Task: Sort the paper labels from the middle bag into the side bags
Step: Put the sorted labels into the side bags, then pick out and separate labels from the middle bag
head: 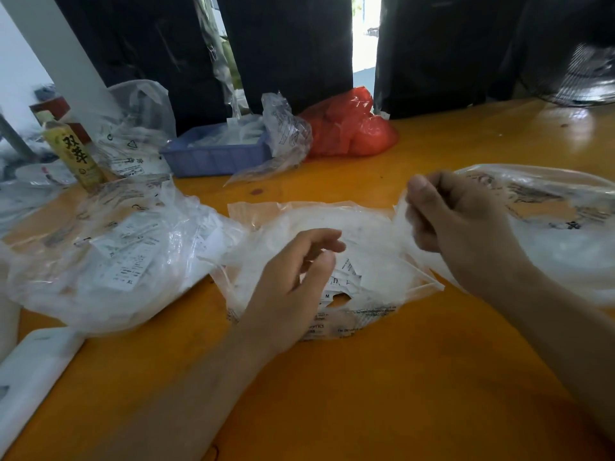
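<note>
On the orange table (416,377), the left hand (293,287) hovers with loosely curled, empty fingers over the middle bag (366,234); the right hand (462,227) pinches that bag's right edge.

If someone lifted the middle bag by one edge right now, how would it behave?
The middle bag would probably sag and fold, since its thin film is already crumpled. It looks light, holding only paper labels. Its mouth gapes where the right hand pinches the rim, so labels may well slide out.
</note>
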